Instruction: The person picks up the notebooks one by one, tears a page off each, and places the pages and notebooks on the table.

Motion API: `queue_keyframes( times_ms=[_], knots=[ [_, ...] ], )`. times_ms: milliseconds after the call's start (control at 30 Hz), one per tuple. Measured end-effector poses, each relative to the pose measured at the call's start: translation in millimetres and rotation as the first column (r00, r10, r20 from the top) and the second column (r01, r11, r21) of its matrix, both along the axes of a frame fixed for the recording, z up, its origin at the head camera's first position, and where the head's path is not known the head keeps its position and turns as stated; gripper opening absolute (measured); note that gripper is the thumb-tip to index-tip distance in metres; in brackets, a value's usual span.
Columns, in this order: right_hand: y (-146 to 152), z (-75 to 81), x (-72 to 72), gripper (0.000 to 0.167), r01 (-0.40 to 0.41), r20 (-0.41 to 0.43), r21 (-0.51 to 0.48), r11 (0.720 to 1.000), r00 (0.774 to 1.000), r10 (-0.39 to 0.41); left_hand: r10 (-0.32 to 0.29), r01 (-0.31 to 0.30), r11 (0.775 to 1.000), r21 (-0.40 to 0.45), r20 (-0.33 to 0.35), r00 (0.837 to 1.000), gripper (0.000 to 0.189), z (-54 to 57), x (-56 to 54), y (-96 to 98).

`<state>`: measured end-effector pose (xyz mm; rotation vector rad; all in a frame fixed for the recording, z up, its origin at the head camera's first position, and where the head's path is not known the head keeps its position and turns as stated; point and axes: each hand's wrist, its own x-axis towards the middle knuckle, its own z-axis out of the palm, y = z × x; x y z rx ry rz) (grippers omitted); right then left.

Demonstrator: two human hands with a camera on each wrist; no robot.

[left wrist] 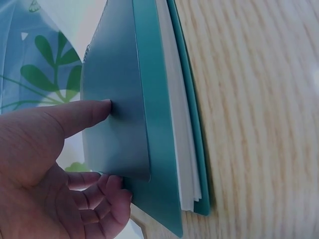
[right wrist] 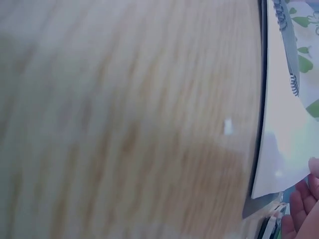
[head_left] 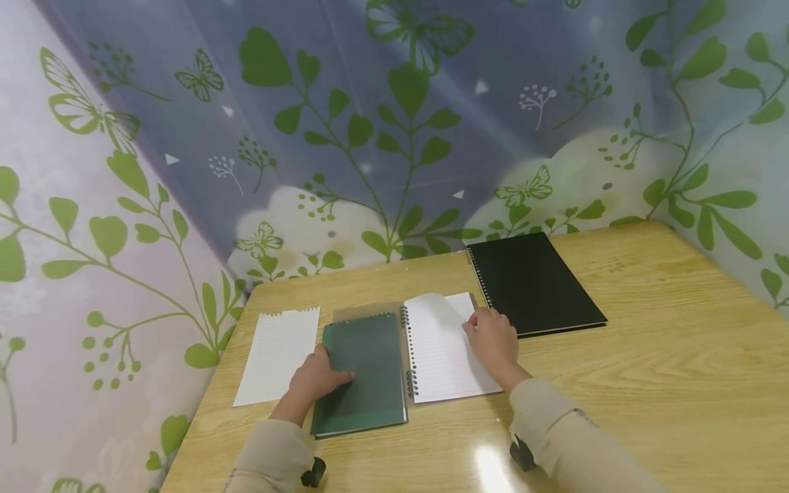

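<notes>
On the left half of the table, a green notebook [head_left: 366, 373] lies with a greyish see-through sheet over part of its cover. My left hand [head_left: 317, 375] grips its left side. In the left wrist view the thumb [left wrist: 89, 115] presses on top and the fingers curl at the edge. To the right lies an open spiral notebook [head_left: 411, 352] with white lined pages. My right hand [head_left: 493, 337] pinches the right edge of its top page [head_left: 440, 349]. That page [right wrist: 284, 144] bows upward in the right wrist view, where the hand is only partly visible.
A loose lined sheet [head_left: 280, 352] with a torn top edge lies left of the green notebook. A large black spiral-bound book [head_left: 533, 284] lies at the back right, close to my right hand. Patterned cloth [head_left: 345, 171] hangs behind the wooden table [head_left: 647, 383].
</notes>
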<state>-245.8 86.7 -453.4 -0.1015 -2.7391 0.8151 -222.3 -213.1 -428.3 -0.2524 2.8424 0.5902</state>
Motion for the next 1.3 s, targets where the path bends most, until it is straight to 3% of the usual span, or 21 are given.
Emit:
queue_keyframes(
  times_ms=[233, 467, 767, 967, 1067, 1167, 1300],
  knots=[
    [4.4, 3.0, -2.4, 0.024, -0.010, 0.072, 0.040, 0.999, 0.997, 0.008, 0.018, -0.018, 1.000, 0.011, 0.002, 1.000, 0.082, 1.6, 1.2, 2.0],
    [7.1, 1.8, -3.3, 0.027, -0.026, 0.082, 0.076, 0.997, 0.996, 0.020, 0.010, -0.010, 1.000, 0.015, -0.019, 1.000, 0.083, -3.4, 1.2, 0.7],
    [8.6, -1.8, -3.7, 0.031, -0.036, 0.076, 0.038, 0.999, 0.997, 0.033, -0.004, 0.005, 1.000, 0.020, -0.032, 0.999, 0.089, -6.7, 0.6, -1.8],
    [9.3, -3.2, -0.4, 0.024, -0.042, 0.080, 0.020, 0.999, 0.996, 0.041, -0.024, 0.021, 0.997, -0.068, -0.046, 0.999, 0.088, -5.6, 2.2, 5.5],
    [9.6, -3.4, 0.6, 0.021, -0.044, 0.069, 0.018, 0.999, 0.997, 0.043, -0.054, 0.038, 0.989, -0.140, -0.113, 0.992, 0.083, -2.6, 2.3, 17.4],
    [10.1, -3.5, 1.3, 0.020, -0.052, 0.064, 0.016, 0.999, 0.997, 0.051, -0.133, 0.099, 0.979, -0.178, -0.189, 0.973, 0.077, -0.2, 0.6, 32.4],
    [11.4, -1.8, 1.1, 0.024, -0.056, 0.060, 0.011, 0.998, 0.997, 0.056, -0.226, 0.188, 0.961, -0.204, -0.184, 0.957, 0.070, 3.4, -4.6, 53.2]
  ],
)
